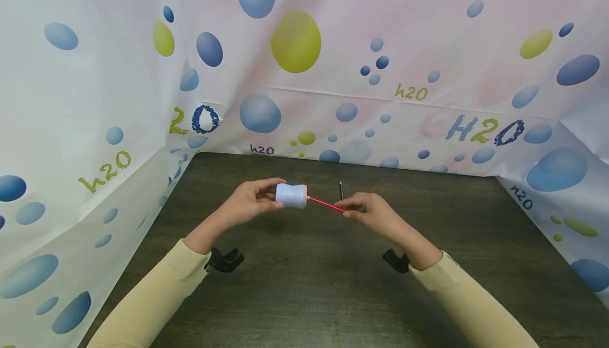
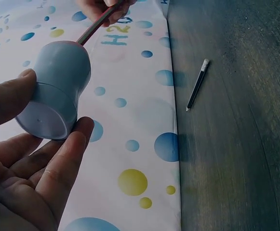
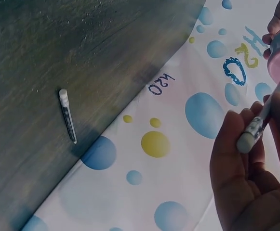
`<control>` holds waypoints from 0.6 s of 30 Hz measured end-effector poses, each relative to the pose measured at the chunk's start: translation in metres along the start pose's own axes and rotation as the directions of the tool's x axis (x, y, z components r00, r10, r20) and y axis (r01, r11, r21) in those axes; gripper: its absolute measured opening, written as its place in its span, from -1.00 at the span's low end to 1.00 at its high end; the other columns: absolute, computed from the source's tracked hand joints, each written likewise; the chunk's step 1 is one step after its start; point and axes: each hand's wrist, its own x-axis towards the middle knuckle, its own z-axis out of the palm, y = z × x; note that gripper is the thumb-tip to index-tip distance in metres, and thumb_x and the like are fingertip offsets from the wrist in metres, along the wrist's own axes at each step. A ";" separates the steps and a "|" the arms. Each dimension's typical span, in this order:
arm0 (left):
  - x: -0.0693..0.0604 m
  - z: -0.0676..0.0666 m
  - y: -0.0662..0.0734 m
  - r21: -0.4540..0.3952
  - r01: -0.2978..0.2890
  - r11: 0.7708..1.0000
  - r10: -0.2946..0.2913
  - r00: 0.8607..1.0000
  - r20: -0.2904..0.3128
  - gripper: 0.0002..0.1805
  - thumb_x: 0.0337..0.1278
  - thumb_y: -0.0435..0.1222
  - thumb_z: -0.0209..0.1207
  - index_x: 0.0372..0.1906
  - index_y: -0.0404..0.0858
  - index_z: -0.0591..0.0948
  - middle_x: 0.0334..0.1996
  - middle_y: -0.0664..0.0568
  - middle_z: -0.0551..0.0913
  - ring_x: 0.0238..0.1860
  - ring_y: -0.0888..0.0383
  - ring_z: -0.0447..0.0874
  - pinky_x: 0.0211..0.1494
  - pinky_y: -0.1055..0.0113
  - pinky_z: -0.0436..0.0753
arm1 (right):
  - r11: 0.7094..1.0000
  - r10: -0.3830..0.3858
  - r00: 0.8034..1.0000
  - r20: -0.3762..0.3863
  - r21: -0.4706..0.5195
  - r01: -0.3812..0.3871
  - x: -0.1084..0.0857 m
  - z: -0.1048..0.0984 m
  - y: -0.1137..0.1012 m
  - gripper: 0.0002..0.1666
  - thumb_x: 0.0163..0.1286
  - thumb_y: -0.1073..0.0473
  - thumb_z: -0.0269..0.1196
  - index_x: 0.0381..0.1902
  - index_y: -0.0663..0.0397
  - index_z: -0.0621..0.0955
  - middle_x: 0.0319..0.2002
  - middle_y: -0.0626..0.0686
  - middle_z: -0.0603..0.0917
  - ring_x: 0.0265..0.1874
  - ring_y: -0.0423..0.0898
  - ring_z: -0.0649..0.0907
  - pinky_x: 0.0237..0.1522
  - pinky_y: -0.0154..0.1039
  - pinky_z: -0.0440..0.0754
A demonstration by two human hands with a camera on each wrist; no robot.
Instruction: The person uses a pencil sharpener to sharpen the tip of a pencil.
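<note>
My left hand grips a light blue pencil sharpener with a pink end, held sideways above the table. In the left wrist view, thumb and fingers wrap the sides of the sharpener. A red pencil is pinched in my right hand, its front end at the sharpener's pink face. The right wrist view shows the pencil entering the dark hole there, its white eraser end toward the camera; the tip is hidden inside.
A dark pencil with a white end lies on the dark wooden table, just beyond the right hand. A white sheet printed with blue and green dots and lettering rises behind the table and along both sides.
</note>
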 end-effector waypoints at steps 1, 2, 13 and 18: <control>0.001 0.001 0.000 0.002 -0.001 1.000 0.001 1.000 0.003 -0.38 0.35 -0.31 0.29 0.44 -0.39 0.43 0.27 -0.39 0.59 0.25 -0.22 0.67 0.29 -0.01 0.70 | 1.000 -0.001 1.000 -0.003 -0.011 0.001 0.000 0.000 0.000 -0.68 0.46 0.31 0.27 0.12 0.23 0.71 -0.10 0.18 0.77 -0.13 -0.01 0.72 -0.11 -0.10 0.75; 0.001 0.001 -0.001 0.005 -0.007 1.000 0.007 1.000 0.006 -0.38 0.35 -0.31 0.29 0.44 -0.39 0.43 0.27 -0.39 0.59 0.24 -0.22 0.67 0.29 -0.01 0.70 | 1.000 -0.002 1.000 -0.004 -0.019 0.002 0.000 0.000 0.000 -0.69 0.46 0.31 0.26 0.12 0.22 0.71 -0.10 0.18 0.76 -0.13 -0.01 0.73 -0.11 -0.10 0.75; 0.006 0.008 -0.004 0.028 -0.058 0.998 0.057 0.998 0.041 -0.40 0.35 -0.32 0.29 0.42 -0.41 0.45 0.22 -0.38 0.62 0.19 -0.21 0.70 0.21 0.03 0.75 | 0.994 -0.012 1.000 -0.007 -0.106 0.011 0.000 -0.002 -0.006 -0.67 0.44 0.34 0.26 0.13 0.19 0.72 -0.04 0.21 0.80 -0.28 -0.07 0.74 -0.34 -0.30 0.60; 0.008 0.012 -0.006 0.040 -0.053 0.998 0.051 0.997 0.057 -0.39 0.34 -0.30 0.30 0.42 -0.40 0.45 0.21 -0.37 0.64 0.18 -0.19 0.71 0.20 0.03 0.75 | 0.985 -0.057 0.998 0.005 -0.161 0.057 0.003 0.000 -0.008 -0.67 0.42 0.37 0.27 0.11 0.22 0.72 -0.07 0.21 0.82 -0.20 0.03 0.77 -0.26 -0.27 0.66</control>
